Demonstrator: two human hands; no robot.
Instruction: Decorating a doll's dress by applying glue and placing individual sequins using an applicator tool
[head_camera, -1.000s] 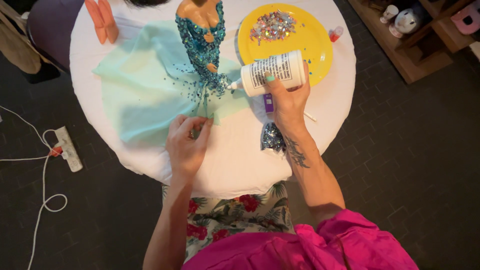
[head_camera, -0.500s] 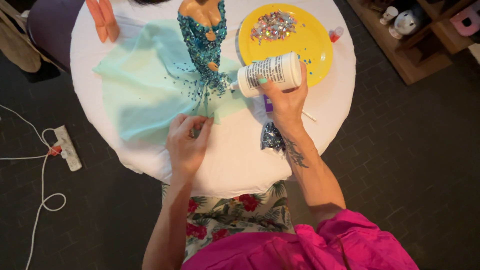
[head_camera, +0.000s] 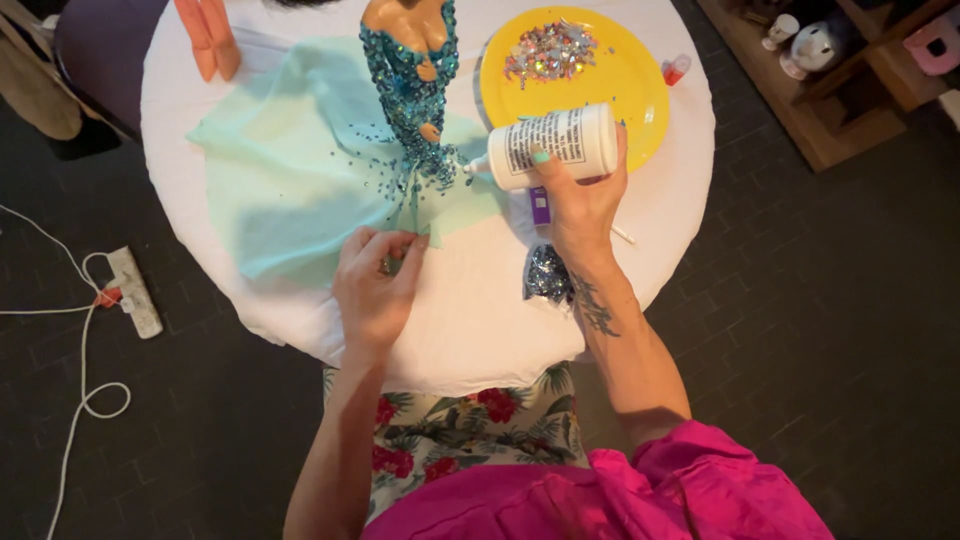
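Head view: over the last second the right hand (head_camera: 580, 195) has barely shifted, staying wrapped around the white glue bottle (head_camera: 555, 146), which lies sideways with its nozzle close to the sequinned edge of the doll's dress (head_camera: 415, 100). The left hand (head_camera: 375, 285) has crept slightly up the pale green skirt fabric (head_camera: 300, 170), fingers pinched together on its lower hem (whether a sequin sits between them cannot be told). Judgement: glue not yet laid at this spot; the pinch seems to steady the cloth for it.

Surface: round table under a white cloth (head_camera: 470, 310). Yellow plate (head_camera: 620, 75) heaped with loose sequins sits just beyond the bottle. Small bag of dark glitter (head_camera: 548, 272) lies beside the right wrist; a purple item is partly hidden under the hand. Orange doll legs (head_camera: 208, 35) at far left edge.

Room: dark floor, power strip (head_camera: 135, 290) with white cable to the left, wooden shelf (head_camera: 840, 90) upper right.
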